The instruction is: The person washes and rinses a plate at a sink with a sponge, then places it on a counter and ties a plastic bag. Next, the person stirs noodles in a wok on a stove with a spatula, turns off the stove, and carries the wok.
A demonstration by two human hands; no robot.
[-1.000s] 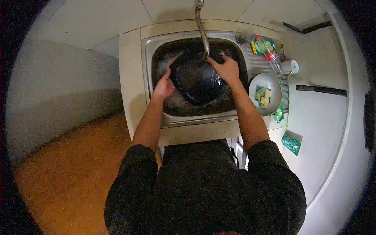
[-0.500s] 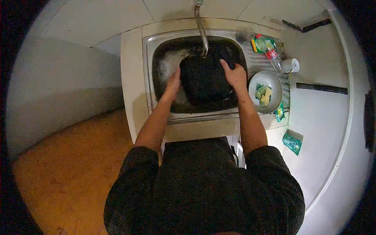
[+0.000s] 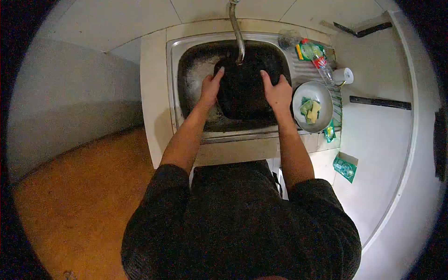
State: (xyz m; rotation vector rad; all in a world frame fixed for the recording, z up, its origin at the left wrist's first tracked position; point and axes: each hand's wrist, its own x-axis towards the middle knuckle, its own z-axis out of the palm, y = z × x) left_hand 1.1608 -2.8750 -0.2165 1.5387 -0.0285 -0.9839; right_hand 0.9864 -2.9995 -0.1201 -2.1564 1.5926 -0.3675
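A large black pan-like object (image 3: 243, 95) is in the metal sink (image 3: 193, 84), below the curved faucet (image 3: 237, 37). On its left edge is my left hand (image 3: 211, 87), thumb on top and the other fingers hidden behind the rim. My right hand (image 3: 278, 95) grips the right edge, its thumb lying over the dark surface. The object is too dark for its inside to be made out. Both hands hold it beneath the faucet's mouth.
On the drainboard at the right are a grey bowl (image 3: 301, 95) with sponges (image 3: 313, 111), a plastic bottle (image 3: 322, 65), a white cup (image 3: 344, 75) and green packets (image 3: 330, 132). Another green packet (image 3: 345, 168) lies lower right.
The black object has turned and its shiny surface no longer shows. My left hand has moved right and up along with its left edge; my right hand has shifted its grip on the right side.
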